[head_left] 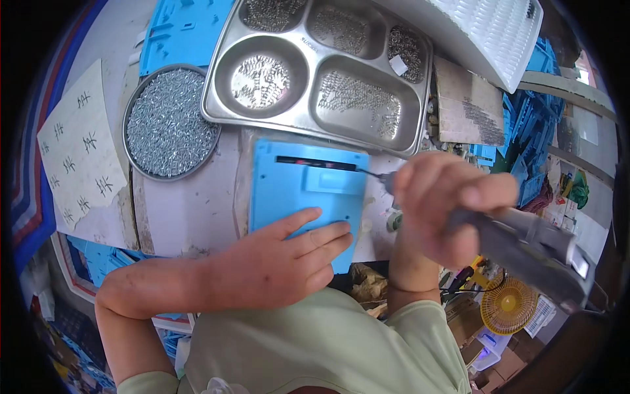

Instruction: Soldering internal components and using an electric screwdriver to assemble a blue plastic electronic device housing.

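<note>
A light blue plastic panel (279,197) lies in front of me, with a black strip (315,163) set in a slot near its far edge and a raised rectangular block below it. My left hand (289,262) rests flat on the panel's near part, fingers stretched out. In my right hand (436,203) is a dark electric screwdriver (525,253), the fingers wrapped round its body. Its thin bit points left and reaches the panel's far right corner, by the end of the black strip. Whether the tip touches a screw there is too small to tell.
Beyond the panel stands a steel compartment tray (312,59) holding small springs and metal parts. Left of it is a round bowl (126,128) full of small screws (172,121). A handwritten paper (85,144) lies far left. A white ribbed bin (489,39), blue parts and a yellow fan (508,305) are at right.
</note>
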`<state>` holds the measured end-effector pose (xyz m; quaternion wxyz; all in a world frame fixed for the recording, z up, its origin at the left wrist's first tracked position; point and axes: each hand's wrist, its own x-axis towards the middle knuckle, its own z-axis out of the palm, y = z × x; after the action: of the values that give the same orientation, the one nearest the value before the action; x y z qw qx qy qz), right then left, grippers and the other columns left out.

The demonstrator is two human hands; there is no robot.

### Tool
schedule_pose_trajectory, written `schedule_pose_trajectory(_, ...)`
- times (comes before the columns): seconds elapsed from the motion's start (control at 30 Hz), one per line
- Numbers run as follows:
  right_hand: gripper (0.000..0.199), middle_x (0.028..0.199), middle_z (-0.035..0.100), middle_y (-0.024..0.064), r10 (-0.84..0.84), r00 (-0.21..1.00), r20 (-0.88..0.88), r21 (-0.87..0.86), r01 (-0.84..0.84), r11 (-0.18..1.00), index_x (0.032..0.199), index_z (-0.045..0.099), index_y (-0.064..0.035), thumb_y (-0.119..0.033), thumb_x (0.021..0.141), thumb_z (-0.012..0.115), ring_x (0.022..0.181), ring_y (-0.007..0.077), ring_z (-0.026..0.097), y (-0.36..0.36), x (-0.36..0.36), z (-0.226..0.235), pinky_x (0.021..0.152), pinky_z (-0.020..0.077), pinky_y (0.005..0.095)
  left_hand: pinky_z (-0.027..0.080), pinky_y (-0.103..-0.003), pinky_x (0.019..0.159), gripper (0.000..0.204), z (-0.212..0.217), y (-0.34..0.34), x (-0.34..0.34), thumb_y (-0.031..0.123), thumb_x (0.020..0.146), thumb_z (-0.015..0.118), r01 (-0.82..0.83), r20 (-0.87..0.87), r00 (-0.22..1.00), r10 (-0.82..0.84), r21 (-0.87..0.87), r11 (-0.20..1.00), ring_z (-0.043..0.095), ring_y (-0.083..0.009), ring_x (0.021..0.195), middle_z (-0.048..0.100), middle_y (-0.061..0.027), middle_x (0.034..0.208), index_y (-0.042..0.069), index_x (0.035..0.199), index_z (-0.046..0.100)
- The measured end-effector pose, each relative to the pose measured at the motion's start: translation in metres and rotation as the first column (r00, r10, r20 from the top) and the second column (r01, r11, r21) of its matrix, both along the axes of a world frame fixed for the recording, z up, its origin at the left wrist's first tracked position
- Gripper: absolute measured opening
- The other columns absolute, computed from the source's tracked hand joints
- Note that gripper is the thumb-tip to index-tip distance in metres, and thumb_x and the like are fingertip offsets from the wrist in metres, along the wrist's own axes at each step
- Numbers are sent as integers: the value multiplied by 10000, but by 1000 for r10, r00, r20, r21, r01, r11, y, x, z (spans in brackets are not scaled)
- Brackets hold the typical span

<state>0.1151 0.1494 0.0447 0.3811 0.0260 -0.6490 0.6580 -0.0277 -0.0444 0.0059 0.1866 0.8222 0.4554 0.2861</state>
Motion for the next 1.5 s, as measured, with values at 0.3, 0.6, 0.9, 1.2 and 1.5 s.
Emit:
schedule_pose_trajectory(0.3,341,642,565,-24,68,997,40,-19,-67,998,1190,519,-117,-281,968,720,532,123,532,14,0,4,532,499,292,401,-490,1132,103,-8,-9,1,111,886,675,-116,69,991,118,-33,993,622,-243,1287,675,-128,1324,101,847,579)
schedule_pose_trajectory(0.6,336,645,570,-46,187,976,112,-69,-180,981,1202,507,-157,-289,972,713,536,98,532,14,-27,-4,559,521,276,405,-489,1126,194,-12,-10,-2,185,889,753,-109,151,982,117,-60,992,627,-263,1282,676,-130,1318,97,881,580)
schedule_pose_trajectory(0.9,341,653,567,-49,145,987,73,-39,-142,989,1207,515,-146,-304,972,703,551,101,541,10,-23,13,552,508,261,533,-447,975,194,-8,-8,-11,126,876,768,-140,429,880,203,-174,975,686,-313,1160,702,-150,1216,54,960,609)
schedule_pose_trajectory(1.2,397,623,501,-22,-141,961,240,-71,162,984,1238,508,-103,-356,988,685,540,132,472,-20,-34,-5,557,455,325,592,-410,804,189,7,13,-34,-32,832,743,-419,424,783,456,-182,889,738,-334,968,736,-156,1047,19,978,635)
schedule_pose_trajectory(1.5,328,650,525,-22,113,989,99,-46,-109,993,1316,494,-102,-268,1046,579,591,132,504,-4,-29,12,605,457,313,580,-384,751,208,0,13,-32,7,798,794,-441,390,787,478,-185,878,736,-308,900,740,-148,1026,35,929,635)
